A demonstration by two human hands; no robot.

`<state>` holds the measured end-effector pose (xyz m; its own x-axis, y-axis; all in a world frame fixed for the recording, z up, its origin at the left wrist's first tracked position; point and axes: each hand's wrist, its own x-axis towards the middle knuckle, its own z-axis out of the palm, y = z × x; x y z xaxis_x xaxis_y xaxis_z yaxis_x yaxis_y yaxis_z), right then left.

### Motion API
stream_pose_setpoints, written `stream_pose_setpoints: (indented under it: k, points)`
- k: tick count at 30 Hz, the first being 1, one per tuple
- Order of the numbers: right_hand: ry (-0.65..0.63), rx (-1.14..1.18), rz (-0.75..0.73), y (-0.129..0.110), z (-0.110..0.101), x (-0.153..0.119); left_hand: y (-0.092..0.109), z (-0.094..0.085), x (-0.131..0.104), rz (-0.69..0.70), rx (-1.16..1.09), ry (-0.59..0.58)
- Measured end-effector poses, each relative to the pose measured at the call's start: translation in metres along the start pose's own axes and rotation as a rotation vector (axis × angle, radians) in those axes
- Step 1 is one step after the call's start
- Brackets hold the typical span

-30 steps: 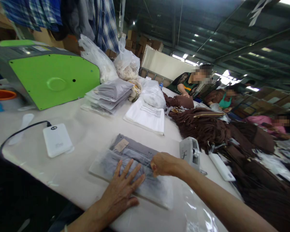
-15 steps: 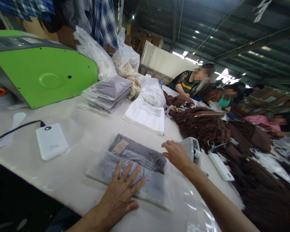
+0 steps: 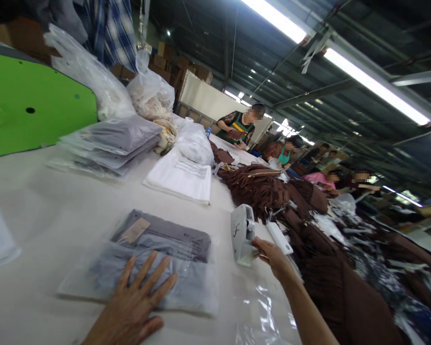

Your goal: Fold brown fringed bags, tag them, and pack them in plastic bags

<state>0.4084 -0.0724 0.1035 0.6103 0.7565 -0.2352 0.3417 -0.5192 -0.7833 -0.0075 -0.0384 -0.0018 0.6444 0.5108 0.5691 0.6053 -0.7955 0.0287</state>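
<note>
My left hand (image 3: 138, 297) lies flat with spread fingers on a grey folded garment in a clear plastic bag (image 3: 197, 278). A tan tag (image 3: 135, 230) shows on the garment's upper left part. At the near end of a white tape dispenser (image 3: 241, 235), my right hand (image 3: 273, 256) has thumb and fingers drawn together in a pinch. What the fingertips hold there is too small to make out. The dispenser stands on the table to the right of the bagged garment.
Behind are a stack of bagged grey garments (image 3: 118, 139) and white plastic bags (image 3: 181, 179). A green machine (image 3: 39, 105) stands left. Brown garments (image 3: 258, 187) heap along the right, beside a white flat device (image 3: 279, 238). Several co-workers sit or stand beyond.
My right hand has gone from beside the bagged garment to the near end of the dispenser, its fingers now pinched. My left hand stays on the bag. The view has swung right.
</note>
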Motion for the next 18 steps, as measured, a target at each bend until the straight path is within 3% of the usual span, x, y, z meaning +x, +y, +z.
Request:
stream_pose_setpoints:
  k: [6,10,14,18]
  points:
    - [0.095,0.195,-0.023,-0.014,0.014,0.004,-0.001,-0.003,0.000,0.005,0.016,0.021]
    - [0.173,0.264,-0.082,-0.021,0.007,-0.016,0.000,-0.001,0.000,0.008,0.018,0.019]
    - [0.167,0.315,-0.101,-0.005,0.005,-0.046,0.001,-0.001,-0.001,-0.001,0.002,0.010]
    - [0.113,0.302,-0.047,0.024,0.023,-0.057,0.000,0.000,-0.001,-0.007,-0.027,-0.001]
